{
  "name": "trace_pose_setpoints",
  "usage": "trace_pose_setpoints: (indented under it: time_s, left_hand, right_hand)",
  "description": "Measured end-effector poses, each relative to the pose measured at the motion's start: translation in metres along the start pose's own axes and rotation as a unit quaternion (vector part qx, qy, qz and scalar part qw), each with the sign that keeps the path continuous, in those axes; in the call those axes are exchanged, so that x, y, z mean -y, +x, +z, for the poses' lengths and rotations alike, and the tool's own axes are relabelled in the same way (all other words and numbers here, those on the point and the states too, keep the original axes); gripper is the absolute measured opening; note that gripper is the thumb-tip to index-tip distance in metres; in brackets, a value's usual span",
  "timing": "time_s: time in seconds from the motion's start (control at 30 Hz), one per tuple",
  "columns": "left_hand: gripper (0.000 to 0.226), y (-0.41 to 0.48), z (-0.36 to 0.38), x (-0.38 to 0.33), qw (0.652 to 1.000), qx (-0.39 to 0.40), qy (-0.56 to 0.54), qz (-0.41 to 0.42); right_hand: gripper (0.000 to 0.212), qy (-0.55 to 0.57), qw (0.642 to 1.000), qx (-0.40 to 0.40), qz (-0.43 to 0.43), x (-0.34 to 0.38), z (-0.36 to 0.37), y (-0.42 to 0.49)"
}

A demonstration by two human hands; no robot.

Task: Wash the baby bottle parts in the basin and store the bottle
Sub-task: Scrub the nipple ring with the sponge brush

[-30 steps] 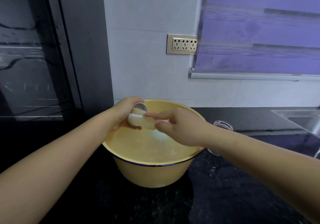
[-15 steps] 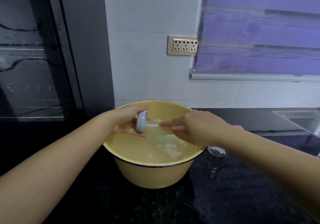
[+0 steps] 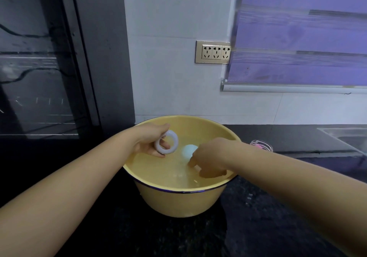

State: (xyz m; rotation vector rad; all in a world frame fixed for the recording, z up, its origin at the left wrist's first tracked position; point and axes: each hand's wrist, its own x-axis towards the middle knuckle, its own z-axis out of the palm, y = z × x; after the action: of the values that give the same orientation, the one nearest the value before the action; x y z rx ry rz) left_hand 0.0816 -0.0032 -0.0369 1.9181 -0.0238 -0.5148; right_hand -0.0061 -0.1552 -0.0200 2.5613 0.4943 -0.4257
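Item: yellow basin (image 3: 178, 203), dark-rimmed, on a black speckled worktop (image 3: 258, 227), standing toward its back edge near the left end, where a dark glass-fronted cabinet (image 3: 39, 67) rises. Partly filled with water; by appearance, the washing station for the task.

Item: white ring (image 3: 166, 141), a bottle collar by the look of it. Held over the left half of the basin, just above the water. The left hand (image 3: 151, 143) pinches it, thumb over the top edge and one finger threaded through the opening, the other fingers curled beneath. The grip seems chosen to keep a wet, slippery part from dropping.

Item: pale rounded part (image 3: 189, 151), floating or half-sunk near the middle of the basin; whether teat or cap cannot be told. The right hand (image 3: 210, 157) is touching or just beside it, fingers bent down into the water at the right side, tips submerged. Whether they close on anything below the surface cannot be told.

Item: clear bottle (image 3: 261, 146), with something pink inside or behind it, on the worktop just beyond the basin's right rim, largely hidden by the right forearm. Probably set aside for its turn.

Item: sink (image 3: 345, 137), at the worktop's far right edge.

Status, as judged: washing underway; storing not yet begun.
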Motion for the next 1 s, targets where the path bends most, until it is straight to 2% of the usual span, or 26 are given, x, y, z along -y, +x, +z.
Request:
trace_pose_setpoints:
  time_s: [0.17, 0.27, 0.4, 0.53, 0.63, 0.7, 0.77, 0.87, 1.0]
  left_hand:
    - [0.029, -0.001, 0.000, 0.000, 1.000, -0.017, 0.011, 0.011]
    - [0.020, 0.002, -0.003, 0.001, 0.997, -0.026, 0.065, 0.041]
    - [0.016, 0.007, -0.009, 0.004, 0.993, -0.066, 0.057, 0.075]
    - [0.016, 0.006, -0.008, 0.004, 0.991, -0.069, 0.017, 0.115]
    - [0.018, 0.002, -0.006, 0.002, 0.992, -0.043, -0.036, 0.111]
    - [0.019, 0.000, -0.003, 0.000, 0.990, -0.012, -0.087, 0.108]
    - [0.019, -0.003, -0.001, -0.001, 0.986, 0.021, -0.107, 0.129]
    - [0.019, -0.008, 0.000, -0.001, 0.977, 0.063, -0.075, 0.188]
    - [0.016, -0.014, 0.001, -0.002, 0.970, 0.086, -0.061, 0.218]
  right_hand:
    - [0.055, 0.005, 0.999, 0.036, 0.006, 0.007, 0.006, 0.010]
    - [0.070, 0.059, 0.998, 0.010, 0.006, 0.002, 0.006, 0.007]
    - [0.075, 0.142, 0.984, -0.095, 0.052, -0.011, 0.001, -0.003]
    - [0.068, 0.226, 0.935, -0.238, 0.133, -0.024, 0.004, -0.011]
    - [0.071, 0.272, 0.896, -0.326, 0.130, -0.026, 0.003, -0.012]
    - [0.071, 0.286, 0.886, -0.351, 0.103, -0.019, 0.000, -0.012]
    - [0.070, 0.283, 0.886, -0.360, 0.076, -0.010, 0.000, -0.009]
    - [0.063, 0.253, 0.896, -0.360, 0.064, 0.000, 0.003, -0.002]
    - [0.059, 0.181, 0.897, -0.383, 0.124, -0.004, 0.005, 0.008]
